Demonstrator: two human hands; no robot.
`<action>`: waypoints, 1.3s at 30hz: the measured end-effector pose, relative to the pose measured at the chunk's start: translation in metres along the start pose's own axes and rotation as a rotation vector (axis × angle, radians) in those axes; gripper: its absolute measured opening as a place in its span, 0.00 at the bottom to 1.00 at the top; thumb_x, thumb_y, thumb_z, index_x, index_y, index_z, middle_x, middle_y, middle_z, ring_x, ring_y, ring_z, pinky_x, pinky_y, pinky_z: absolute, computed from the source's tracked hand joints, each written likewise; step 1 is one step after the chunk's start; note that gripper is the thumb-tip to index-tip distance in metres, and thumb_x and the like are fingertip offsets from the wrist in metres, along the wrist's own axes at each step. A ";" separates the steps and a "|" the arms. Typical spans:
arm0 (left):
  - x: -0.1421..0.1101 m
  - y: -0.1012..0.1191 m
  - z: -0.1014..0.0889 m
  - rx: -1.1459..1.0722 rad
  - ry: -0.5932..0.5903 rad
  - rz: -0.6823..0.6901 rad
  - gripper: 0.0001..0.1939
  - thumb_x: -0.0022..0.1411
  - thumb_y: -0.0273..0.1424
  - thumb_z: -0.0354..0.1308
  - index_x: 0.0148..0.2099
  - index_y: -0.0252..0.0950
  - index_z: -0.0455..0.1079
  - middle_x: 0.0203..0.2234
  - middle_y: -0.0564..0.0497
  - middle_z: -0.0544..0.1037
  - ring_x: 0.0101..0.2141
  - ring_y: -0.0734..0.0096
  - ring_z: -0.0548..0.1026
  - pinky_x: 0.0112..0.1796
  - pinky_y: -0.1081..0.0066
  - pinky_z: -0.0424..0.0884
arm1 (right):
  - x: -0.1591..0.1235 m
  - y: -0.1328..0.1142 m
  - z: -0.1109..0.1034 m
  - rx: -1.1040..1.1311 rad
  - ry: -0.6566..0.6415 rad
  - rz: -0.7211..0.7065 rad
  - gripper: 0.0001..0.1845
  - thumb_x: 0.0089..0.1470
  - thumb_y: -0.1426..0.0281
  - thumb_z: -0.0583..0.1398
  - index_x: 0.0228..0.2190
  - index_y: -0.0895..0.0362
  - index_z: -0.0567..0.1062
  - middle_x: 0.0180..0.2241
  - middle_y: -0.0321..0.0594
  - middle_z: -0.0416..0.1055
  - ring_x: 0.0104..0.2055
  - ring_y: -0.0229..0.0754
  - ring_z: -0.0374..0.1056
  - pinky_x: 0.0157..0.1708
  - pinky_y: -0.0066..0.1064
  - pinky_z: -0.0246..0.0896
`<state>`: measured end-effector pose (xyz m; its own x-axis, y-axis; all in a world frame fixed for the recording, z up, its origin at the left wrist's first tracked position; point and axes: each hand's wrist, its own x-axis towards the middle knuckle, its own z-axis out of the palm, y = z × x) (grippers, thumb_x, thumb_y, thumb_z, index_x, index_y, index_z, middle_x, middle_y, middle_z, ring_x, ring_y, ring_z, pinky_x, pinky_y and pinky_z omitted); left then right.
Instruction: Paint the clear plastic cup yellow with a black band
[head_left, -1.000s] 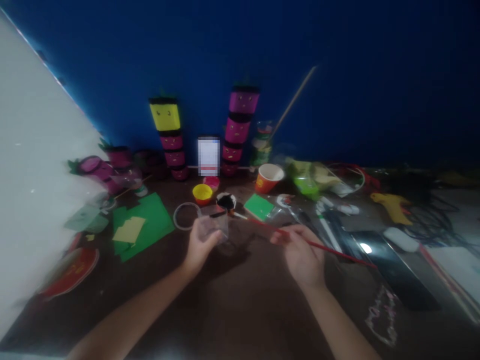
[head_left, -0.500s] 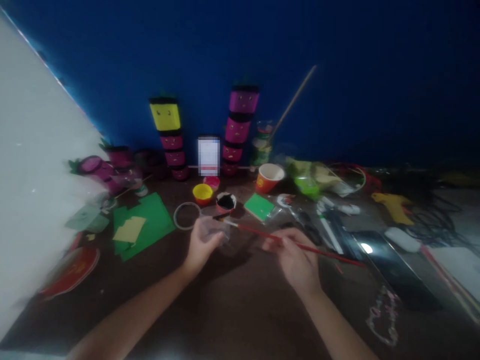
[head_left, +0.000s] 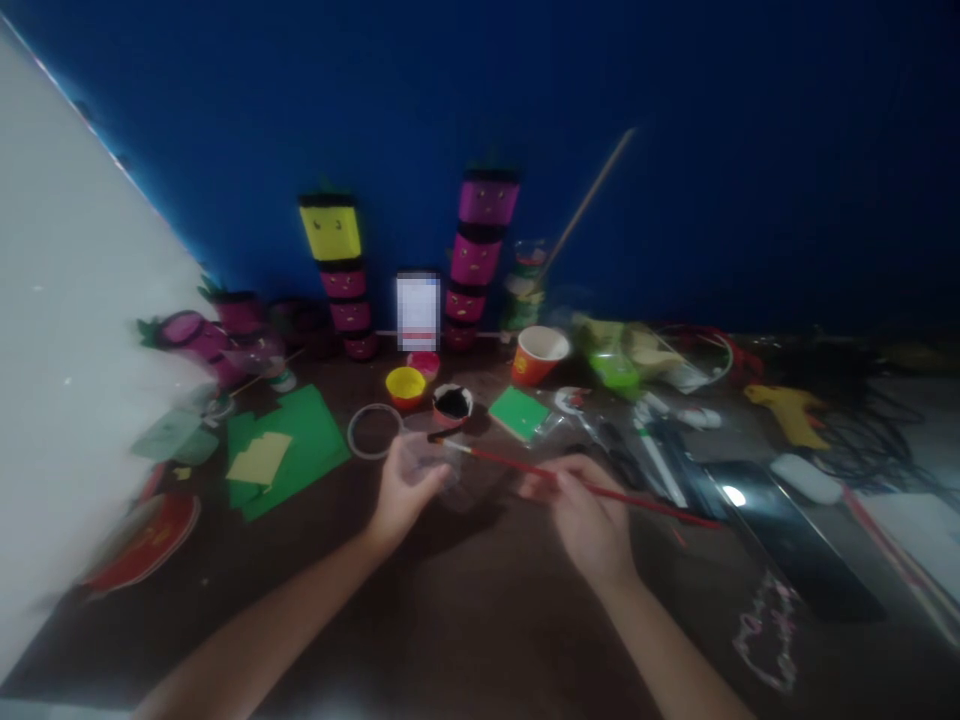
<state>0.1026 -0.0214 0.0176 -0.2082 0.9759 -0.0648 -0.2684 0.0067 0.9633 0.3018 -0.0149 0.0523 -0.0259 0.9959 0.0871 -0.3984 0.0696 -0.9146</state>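
My right hand (head_left: pixel 589 515) pinches a red-handled paintbrush (head_left: pixel 506 460). Its dark bristles point left, close to the fingers of my left hand (head_left: pixel 401 490). That left hand is closed around a clear plastic cup (head_left: pixel 448 474), partly hidden by the fingers and blurred. Whether the bristles touch the cup I cannot tell. Just behind the brush tip stands a small cup of black paint (head_left: pixel 452 405). A yellow paint cup (head_left: pixel 406 386) and a pink one (head_left: pixel 424 364) are beside it. A clear ring (head_left: pixel 351 432) lies left of my left hand.
Green sheets (head_left: pixel 315 460) lie to the left, a red paper cup (head_left: pixel 532 370) behind. Stacked painted faces (head_left: pixel 475 262) stand against the blue wall. On the right are a dark phone (head_left: pixel 795 550), a yellow glue gun (head_left: pixel 791 415) and a beaded bracelet (head_left: pixel 784 625).
The paintbrush and my right hand have shifted slightly to the left. My left hand has stayed nearly still with the clear cup.
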 end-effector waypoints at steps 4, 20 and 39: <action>0.000 0.001 0.000 -0.001 -0.003 -0.007 0.22 0.46 0.34 0.67 0.43 0.36 0.64 0.35 0.49 0.76 0.36 0.68 0.76 0.37 0.68 0.72 | 0.002 -0.001 0.000 -0.005 0.046 0.003 0.04 0.48 0.68 0.63 0.25 0.56 0.74 0.23 0.35 0.75 0.24 0.38 0.73 0.26 0.31 0.71; 0.001 -0.003 -0.003 -0.038 0.016 -0.038 0.24 0.45 0.34 0.67 0.44 0.36 0.65 0.36 0.48 0.75 0.39 0.66 0.75 0.37 0.68 0.73 | 0.011 0.001 -0.011 0.016 0.106 -0.024 0.04 0.46 0.69 0.63 0.25 0.56 0.75 0.22 0.35 0.75 0.23 0.37 0.71 0.26 0.30 0.69; 0.004 -0.003 -0.007 -0.217 -0.204 -0.098 0.25 0.47 0.42 0.65 0.45 0.35 0.67 0.39 0.41 0.77 0.39 0.58 0.77 0.33 0.67 0.71 | 0.012 -0.012 -0.013 -0.001 0.087 0.045 0.05 0.43 0.67 0.64 0.22 0.55 0.75 0.18 0.34 0.71 0.20 0.36 0.68 0.20 0.28 0.64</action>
<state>0.0957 -0.0191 0.0122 0.0159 0.9967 -0.0798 -0.4772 0.0777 0.8753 0.3183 -0.0032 0.0586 0.0358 0.9993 0.0113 -0.3973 0.0246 -0.9174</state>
